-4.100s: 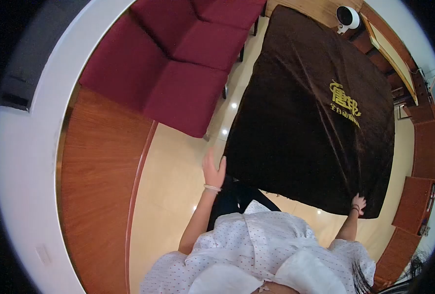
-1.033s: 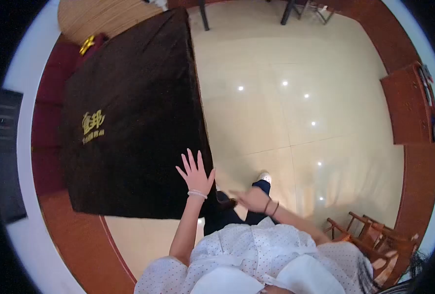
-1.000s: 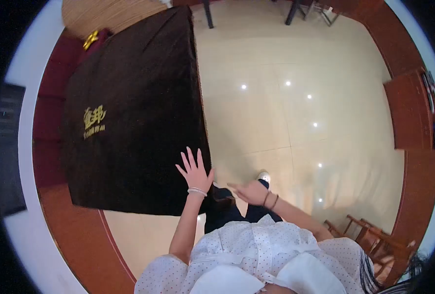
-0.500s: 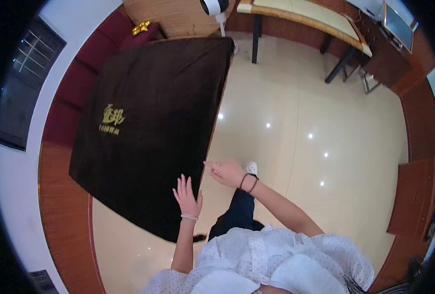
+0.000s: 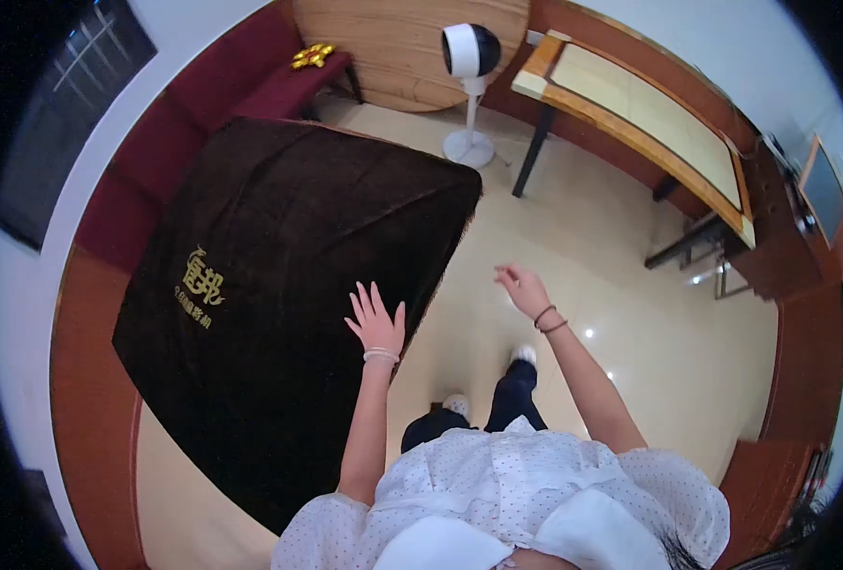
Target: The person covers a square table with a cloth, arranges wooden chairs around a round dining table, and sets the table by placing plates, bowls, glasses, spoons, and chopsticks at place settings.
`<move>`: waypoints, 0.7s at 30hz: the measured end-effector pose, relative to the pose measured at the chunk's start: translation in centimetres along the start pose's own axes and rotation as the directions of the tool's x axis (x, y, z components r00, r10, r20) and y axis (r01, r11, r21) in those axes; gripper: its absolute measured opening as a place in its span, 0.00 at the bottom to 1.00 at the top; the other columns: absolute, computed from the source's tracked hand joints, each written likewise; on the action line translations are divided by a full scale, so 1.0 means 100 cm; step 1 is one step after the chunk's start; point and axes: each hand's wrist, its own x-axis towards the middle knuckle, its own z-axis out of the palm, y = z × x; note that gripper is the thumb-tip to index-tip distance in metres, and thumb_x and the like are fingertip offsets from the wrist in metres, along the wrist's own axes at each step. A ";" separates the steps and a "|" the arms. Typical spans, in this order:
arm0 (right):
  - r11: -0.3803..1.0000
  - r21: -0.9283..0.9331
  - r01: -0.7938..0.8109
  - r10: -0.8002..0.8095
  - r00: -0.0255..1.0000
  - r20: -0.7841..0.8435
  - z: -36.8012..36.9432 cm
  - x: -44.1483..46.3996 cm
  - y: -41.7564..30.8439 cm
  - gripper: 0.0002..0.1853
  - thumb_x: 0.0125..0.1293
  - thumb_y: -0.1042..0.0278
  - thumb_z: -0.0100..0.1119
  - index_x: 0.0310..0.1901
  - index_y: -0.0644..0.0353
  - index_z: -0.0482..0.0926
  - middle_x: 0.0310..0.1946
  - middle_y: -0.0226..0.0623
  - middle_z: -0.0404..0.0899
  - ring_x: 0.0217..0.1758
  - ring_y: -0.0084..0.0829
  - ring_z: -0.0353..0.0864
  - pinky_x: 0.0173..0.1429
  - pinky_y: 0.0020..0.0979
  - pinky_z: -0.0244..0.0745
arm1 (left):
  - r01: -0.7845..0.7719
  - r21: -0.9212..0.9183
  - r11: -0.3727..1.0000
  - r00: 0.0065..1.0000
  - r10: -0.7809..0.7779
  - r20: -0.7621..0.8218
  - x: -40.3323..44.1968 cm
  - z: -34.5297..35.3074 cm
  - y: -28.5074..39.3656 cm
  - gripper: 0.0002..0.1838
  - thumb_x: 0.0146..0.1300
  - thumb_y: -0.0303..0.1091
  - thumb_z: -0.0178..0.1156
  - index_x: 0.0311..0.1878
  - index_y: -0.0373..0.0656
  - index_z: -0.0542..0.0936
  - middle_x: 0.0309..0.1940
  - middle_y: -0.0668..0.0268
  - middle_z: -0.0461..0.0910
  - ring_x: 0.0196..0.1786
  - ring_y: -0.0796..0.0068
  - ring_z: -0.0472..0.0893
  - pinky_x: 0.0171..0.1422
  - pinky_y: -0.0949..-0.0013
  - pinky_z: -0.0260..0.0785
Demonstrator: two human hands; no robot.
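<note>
A dark brown cloth [image 5: 298, 247] with gold lettering covers a large table-like shape left of centre and hangs over its sides. My left hand [image 5: 378, 325] is over the cloth near its right edge, palm down and fingers spread, holding nothing; a pale bracelet is on the wrist. My right hand [image 5: 524, 288] hangs above the floor, apart from the cloth's right edge, with its fingers partly curled and nothing visible in them. Two dark bands circle that wrist.
Maroon seats [image 5: 193, 104] line the left wall, with a gold ornament [image 5: 313, 56] on one. A white fan [image 5: 470, 52] stands beyond the cloth. Back right is a wood-edged table [image 5: 649, 103]; a monitor [image 5: 823, 193] is farther right. A brown cabinet [image 5: 768, 480] stands lower right.
The view has turned, bringing the fan and wood-edged table farther into sight. My right hand has moved away from the cloth's edge, while my left hand stays spread over the cloth.
</note>
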 end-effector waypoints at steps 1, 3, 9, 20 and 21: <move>1.000 0.008 0.016 -0.015 0.998 -0.061 -0.006 0.035 0.011 0.14 0.60 0.62 0.46 0.44 0.59 0.73 0.31 0.39 0.78 0.34 0.34 0.77 0.40 0.31 0.70 | 0.035 -0.002 0.999 0.999 -0.035 -0.010 0.011 0.010 0.011 0.34 0.58 0.50 0.45 0.64 0.44 0.50 0.66 0.59 0.42 0.67 0.56 0.41 0.62 0.38 0.35; 0.998 0.017 0.058 -0.057 0.994 -0.090 -0.012 0.102 0.030 0.15 0.61 0.61 0.46 0.45 0.59 0.72 0.33 0.40 0.78 0.36 0.34 0.77 0.41 0.30 0.70 | 0.185 -0.009 0.983 0.982 -0.185 -0.026 0.031 0.028 0.027 0.33 0.59 0.52 0.43 0.64 0.44 0.51 0.66 0.59 0.42 0.68 0.55 0.41 0.61 0.36 0.32; 0.987 -0.028 0.161 -0.162 0.984 -0.077 0.001 0.282 0.070 0.25 0.60 0.50 0.46 0.44 0.70 0.68 0.41 0.57 0.72 0.45 0.49 0.72 0.48 0.40 0.66 | 0.367 0.262 0.893 0.929 -0.338 -0.151 0.045 0.058 0.063 0.32 0.59 0.53 0.40 0.62 0.44 0.55 0.66 0.62 0.44 0.68 0.59 0.42 0.63 0.41 0.30; 0.984 -0.033 0.174 -0.152 0.923 0.354 0.001 0.303 0.071 0.18 0.60 0.54 0.47 0.31 0.65 0.65 0.25 0.52 0.72 0.30 0.49 0.72 0.33 0.40 0.66 | 0.721 0.195 0.665 0.693 -0.680 -0.242 0.066 0.077 0.090 0.32 0.59 0.51 0.43 0.63 0.43 0.54 0.66 0.65 0.43 0.68 0.61 0.41 0.64 0.42 0.29; 0.984 -0.036 0.173 -0.147 0.917 0.371 0.000 0.296 0.072 0.18 0.60 0.54 0.47 0.31 0.65 0.65 0.25 0.52 0.72 0.30 0.49 0.72 0.33 0.40 0.66 | 0.730 0.205 0.652 0.683 -0.699 -0.211 0.068 0.071 0.095 0.32 0.60 0.51 0.42 0.63 0.44 0.53 0.66 0.66 0.43 0.68 0.62 0.40 0.64 0.42 0.28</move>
